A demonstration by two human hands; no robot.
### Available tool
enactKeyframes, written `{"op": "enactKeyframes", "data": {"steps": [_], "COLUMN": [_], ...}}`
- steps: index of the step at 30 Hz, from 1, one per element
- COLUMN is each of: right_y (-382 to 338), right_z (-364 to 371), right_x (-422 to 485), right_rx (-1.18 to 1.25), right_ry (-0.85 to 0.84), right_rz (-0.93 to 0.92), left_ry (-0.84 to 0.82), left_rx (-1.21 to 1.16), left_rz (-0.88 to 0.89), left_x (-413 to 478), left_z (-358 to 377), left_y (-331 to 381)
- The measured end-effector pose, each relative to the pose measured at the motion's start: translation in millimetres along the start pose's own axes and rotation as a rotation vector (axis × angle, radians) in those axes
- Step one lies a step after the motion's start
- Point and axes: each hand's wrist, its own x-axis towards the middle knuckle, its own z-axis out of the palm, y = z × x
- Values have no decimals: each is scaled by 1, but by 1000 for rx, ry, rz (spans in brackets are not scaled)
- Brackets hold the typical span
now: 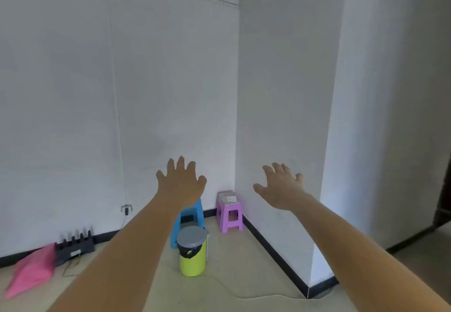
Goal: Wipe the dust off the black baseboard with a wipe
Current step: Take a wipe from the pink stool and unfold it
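Observation:
A black baseboard (273,250) runs along the foot of the white walls, from the far corner toward a near wall corner at the lower right. A small white pack or wipe (230,198) lies on top of a purple stool (230,214) in the far corner. My left hand (181,182) is held out in front of me, fingers spread, holding nothing. My right hand (280,187) is likewise stretched forward with its fingers apart and nothing in it. Both hands are well above the floor and away from the baseboard.
A blue stool (189,216) stands behind a yellow-green bin with a grey lid (192,250). At the left lie a black router (74,247) and a pink bag (31,270). A thin cord (244,295) trails across the beige floor. A wall outlet (127,208) holds a plug.

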Motion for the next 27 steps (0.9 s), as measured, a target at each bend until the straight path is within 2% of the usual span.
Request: {"op": "enactKeyframes", "data": {"steps": [7,12,17,27], "right_y": [3,22,55,117], "right_z": [11,37,71,125], "right_x": [24,78,164,382], "right_rx": [-40,-55,-97,-27], "right_ry": [35,30,66,71], "right_rz": [3,11,-6,2], "left_ry": [8,19,30,15], "left_rx": [13,31,40,34], "left_rz": [65,125,165,170], "left_x": [29,83,167,370], "left_z": [20,56,106,202], "left_y": [7,26,56,117]}}
